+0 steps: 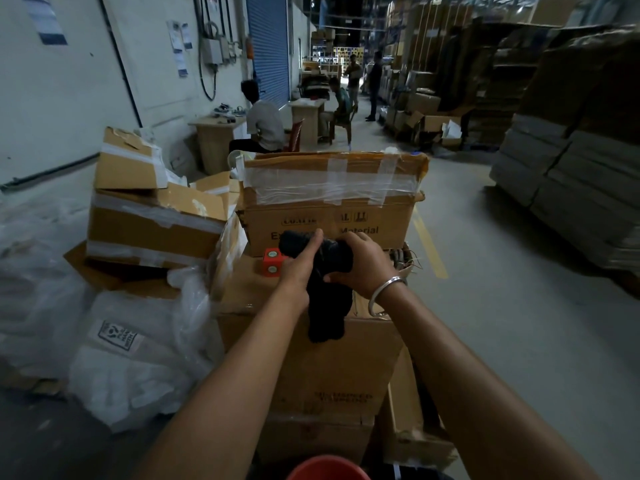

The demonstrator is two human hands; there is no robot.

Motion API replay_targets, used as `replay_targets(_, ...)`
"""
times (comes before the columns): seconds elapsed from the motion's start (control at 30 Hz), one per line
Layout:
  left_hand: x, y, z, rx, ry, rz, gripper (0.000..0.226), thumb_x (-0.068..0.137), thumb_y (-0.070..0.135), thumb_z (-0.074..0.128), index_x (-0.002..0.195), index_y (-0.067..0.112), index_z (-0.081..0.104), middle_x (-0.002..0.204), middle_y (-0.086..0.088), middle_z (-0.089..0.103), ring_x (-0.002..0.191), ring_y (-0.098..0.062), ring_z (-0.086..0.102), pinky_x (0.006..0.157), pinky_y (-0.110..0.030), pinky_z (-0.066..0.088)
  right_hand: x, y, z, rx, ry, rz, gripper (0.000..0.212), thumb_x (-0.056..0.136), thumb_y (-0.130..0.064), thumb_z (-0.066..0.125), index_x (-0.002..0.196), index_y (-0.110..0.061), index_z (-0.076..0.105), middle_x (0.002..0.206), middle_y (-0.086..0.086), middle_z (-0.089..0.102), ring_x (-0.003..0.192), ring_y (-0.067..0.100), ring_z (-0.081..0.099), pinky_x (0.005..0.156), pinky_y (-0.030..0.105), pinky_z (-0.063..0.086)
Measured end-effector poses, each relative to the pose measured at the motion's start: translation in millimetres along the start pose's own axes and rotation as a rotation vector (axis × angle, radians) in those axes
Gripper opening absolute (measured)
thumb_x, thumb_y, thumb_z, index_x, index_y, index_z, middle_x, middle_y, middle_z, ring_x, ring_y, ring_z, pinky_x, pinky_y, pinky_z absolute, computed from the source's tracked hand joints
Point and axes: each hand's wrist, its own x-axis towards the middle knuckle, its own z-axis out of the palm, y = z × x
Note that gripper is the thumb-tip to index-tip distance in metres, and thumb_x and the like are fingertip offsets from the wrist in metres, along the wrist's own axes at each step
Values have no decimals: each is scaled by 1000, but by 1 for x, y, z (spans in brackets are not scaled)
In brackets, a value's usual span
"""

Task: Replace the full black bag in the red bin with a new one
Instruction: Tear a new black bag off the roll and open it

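Both my hands hold a bunched black bag (329, 313) out in front of me, above a stack of cardboard boxes. My left hand (299, 263) grips its upper left part and my right hand (360, 263) grips the upper right; a loose end hangs down between my wrists. The rim of the red bin (327, 468) shows at the bottom edge, right below my forearms. What is inside the bin is out of view.
Taped cardboard boxes (329, 209) are piled ahead and to the left, with a small red block (272, 263) on one. Clear plastic wrap (131, 358) lies heaped at the lower left. An aisle (467, 237) runs on the right past stacked cartons. People sit and stand farther back.
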Motion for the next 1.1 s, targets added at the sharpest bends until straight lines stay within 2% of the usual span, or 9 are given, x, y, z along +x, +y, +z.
replay_targets(0.1,5,1,-2,-65,7,-22,56,68,44,83,111,10,68,100,-12,74,89,-31,72,69,-37,59,1,-3,-2,173,3,28,67,68,-55,78,121,-21,55,111,-2,57,97,14,57,82,29,53)
replay_targets(0.23,4,3,-9,-208,-65,-25,49,74,36,77,113,8,68,101,-14,74,93,-34,71,74,-41,58,-6,3,-5,720,-73,328,82,67,-59,77,133,-21,47,121,-1,59,104,16,63,80,34,60)
replay_targets(0.37,3,6,-7,-368,-159,45,20,87,17,65,103,5,66,96,-12,68,92,-28,66,81,-39,55,-15,6,10,823,-51,396,48,75,-28,81,116,-11,63,110,6,69,101,23,68,85,36,59)
replay_targets(0.47,3,6,-9,-390,-296,42,28,82,9,66,110,5,63,100,-12,67,98,-29,64,92,-42,51,-18,5,14,1088,26,481,20,82,-9,73,102,-7,67,107,17,71,104,34,67,86,39,57)
replay_targets(0.6,-4,7,-7,-258,-364,100,26,77,-4,62,101,4,71,96,-11,73,96,-30,67,90,-40,52,-20,2,8,1519,-61,475,52,79,-25,74,124,-4,59,116,17,68,104,33,67,84,41,55)
replay_targets(0.77,0,7,-12,-187,-479,200,50,77,-7,68,120,18,67,123,-17,65,119,-36,58,104,-53,43,-15,-4,3,1526,81,513,54,79,-25,75,126,-5,58,119,18,67,101,32,68,78,39,57)
replay_targets(0.9,-1,11,-28,-247,-522,107,69,81,45,70,135,7,53,138,-23,53,130,-40,48,113,-58,30,-14,5,-2,1498,104,507,56,74,-16,77,125,-3,58,119,22,65,105,39,65,89,50,55)
replay_targets(1.0,3,21,-40,-8,-458,9,77,87,67,46,130,4,57,129,-22,61,120,-38,58,104,-54,44,-16,16,-5,1360,38,493,49,77,0,70,124,-6,59,121,23,64,110,42,62,94,59,50)
replay_targets(1.1,-3,25,-40,273,-509,-86,56,90,49,56,121,4,63,114,-20,67,91,-33,70,75,-38,59,-16,17,-3,1288,1,519,42,82,9,59,120,-8,62,115,22,67,108,41,63,93,59,51)
